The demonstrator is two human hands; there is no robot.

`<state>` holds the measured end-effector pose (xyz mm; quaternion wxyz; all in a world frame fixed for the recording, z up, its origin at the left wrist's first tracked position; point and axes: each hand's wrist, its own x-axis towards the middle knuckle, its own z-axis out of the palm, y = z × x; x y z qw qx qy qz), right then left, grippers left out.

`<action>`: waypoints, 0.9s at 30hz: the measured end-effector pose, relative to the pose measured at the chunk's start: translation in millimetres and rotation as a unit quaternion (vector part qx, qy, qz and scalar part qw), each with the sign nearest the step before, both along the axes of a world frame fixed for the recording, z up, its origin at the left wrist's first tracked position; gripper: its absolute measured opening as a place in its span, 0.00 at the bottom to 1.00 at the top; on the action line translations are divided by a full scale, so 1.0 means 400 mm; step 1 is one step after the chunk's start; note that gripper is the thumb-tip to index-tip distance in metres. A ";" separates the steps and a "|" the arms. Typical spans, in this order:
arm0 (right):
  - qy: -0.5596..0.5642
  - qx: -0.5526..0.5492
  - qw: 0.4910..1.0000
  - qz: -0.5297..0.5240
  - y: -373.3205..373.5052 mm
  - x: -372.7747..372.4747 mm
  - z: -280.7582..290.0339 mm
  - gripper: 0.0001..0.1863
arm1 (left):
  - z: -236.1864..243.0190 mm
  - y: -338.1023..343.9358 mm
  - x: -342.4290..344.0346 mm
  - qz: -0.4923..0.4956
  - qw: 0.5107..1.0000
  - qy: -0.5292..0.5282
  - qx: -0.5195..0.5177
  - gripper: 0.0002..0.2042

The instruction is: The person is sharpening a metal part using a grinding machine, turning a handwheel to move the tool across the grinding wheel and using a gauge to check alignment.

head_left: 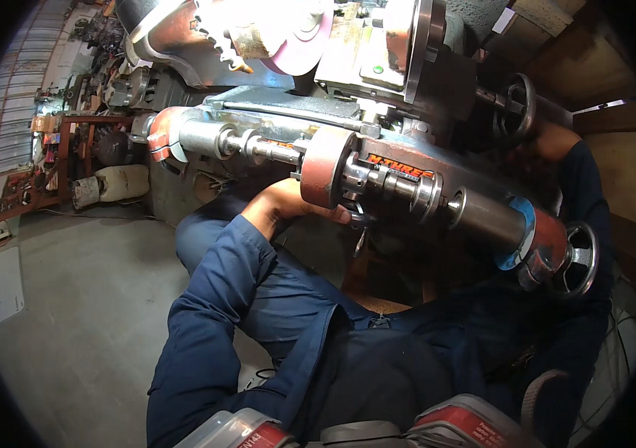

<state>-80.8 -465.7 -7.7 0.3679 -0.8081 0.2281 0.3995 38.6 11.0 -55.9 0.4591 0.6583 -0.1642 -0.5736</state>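
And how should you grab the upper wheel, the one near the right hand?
Probably by the outer rim of the upper wheel, coming from the right: its shaft joins on the left, and the round rim gives fingers something to curl around. The right hand is on that side.

White glare partly bleaches the grinding wheel (pixel 312 49).

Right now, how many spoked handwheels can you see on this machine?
2. One, the upper handwheel, is at upper right, close to the right hand. The lower handwheel is beside the red-painted end piece. Others may be hidden.
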 end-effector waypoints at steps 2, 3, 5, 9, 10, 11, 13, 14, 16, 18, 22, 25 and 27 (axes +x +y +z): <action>-0.021 0.033 0.999 0.017 -0.026 -0.003 -0.035 0.15 | 0.004 0.001 0.001 0.002 1.000 0.001 -0.005 0.20; -0.042 0.065 0.996 0.032 -0.042 -0.008 -0.052 0.15 | 0.006 -0.002 0.001 0.001 1.000 0.001 -0.008 0.20; -0.015 0.042 0.999 0.029 0.006 0.017 -0.010 0.16 | 0.013 0.001 0.000 0.007 1.000 0.018 -0.016 0.20; -0.278 -0.140 0.929 0.201 -0.111 -0.027 -0.183 0.16 | 0.032 -0.021 0.007 -0.018 0.999 0.022 -0.018 0.20; -0.370 -0.198 0.872 0.253 -0.145 -0.025 -0.235 0.16 | 0.024 -0.017 0.010 -0.027 0.999 0.018 -0.003 0.20; -0.440 -0.205 0.856 0.178 -0.161 -0.012 -0.237 0.16 | 0.016 -0.015 0.013 -0.038 0.999 0.015 0.009 0.20; -0.515 -0.199 0.827 0.108 -0.158 0.042 -0.186 0.16 | 0.003 0.008 0.008 -0.047 0.998 0.010 0.041 0.21; -0.448 -0.154 0.876 0.084 -0.152 0.070 -0.117 0.16 | 0.001 0.026 0.004 -0.045 0.997 0.011 0.055 0.22; -0.323 -0.045 0.945 0.007 -0.142 0.026 -0.027 0.15 | 0.021 0.011 0.001 -0.049 0.996 0.042 0.067 0.23; -0.164 0.041 0.986 0.006 -0.104 -0.029 0.066 0.15 | 0.023 -0.014 0.013 -0.081 0.994 0.046 0.059 0.22; 0.004 0.058 0.998 -0.010 0.001 -0.012 0.019 0.16 | 0.047 -0.023 0.016 -0.110 0.991 0.040 0.061 0.20; -0.240 -0.172 0.933 0.207 -0.097 -0.004 -0.183 0.17 | -0.007 -0.001 0.015 -0.106 0.993 0.039 0.043 0.20; -0.401 -0.071 0.913 -0.020 -0.134 0.016 -0.234 0.13 | 0.002 -0.005 0.013 -0.105 0.993 0.048 0.037 0.21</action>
